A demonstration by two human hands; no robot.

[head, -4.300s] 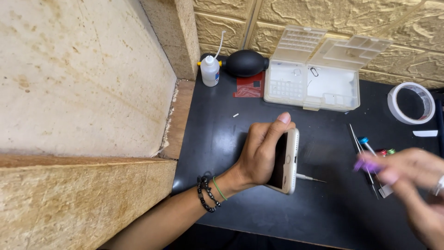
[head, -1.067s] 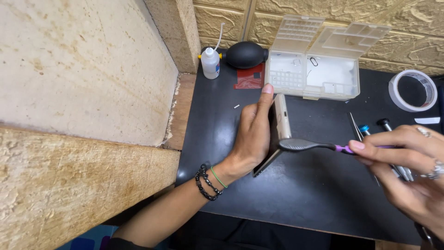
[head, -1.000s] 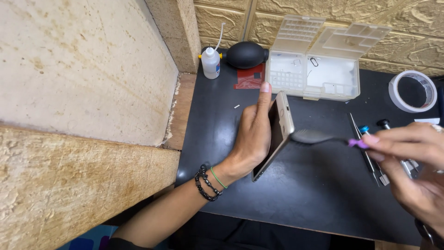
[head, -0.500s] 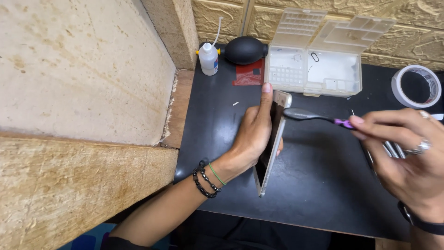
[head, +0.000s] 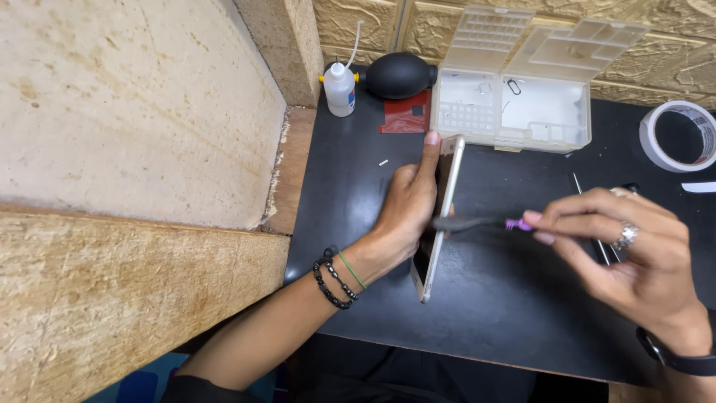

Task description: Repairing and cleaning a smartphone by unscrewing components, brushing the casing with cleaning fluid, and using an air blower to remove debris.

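The left hand (head: 399, 216) wraps its grip around a slim pale-gold smartphone (head: 440, 216), propping it on edge on the black bench (head: 507, 313) so the thin dark purple-tipped tool (head: 477, 223) pinched by the right hand (head: 634, 257) meets its side.

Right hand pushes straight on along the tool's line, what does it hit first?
Likely the phone: the right hand aims a dark-tipped tool leftward at its edge, held upright by the left hand. The tip looks at or against it; depth is unclear.

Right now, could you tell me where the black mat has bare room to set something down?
Bare patches on the mat: the near stretch below the right hand, and left of the phone near the wooden edge. The back is crowded: bottle, blower, parts box, tape roll.
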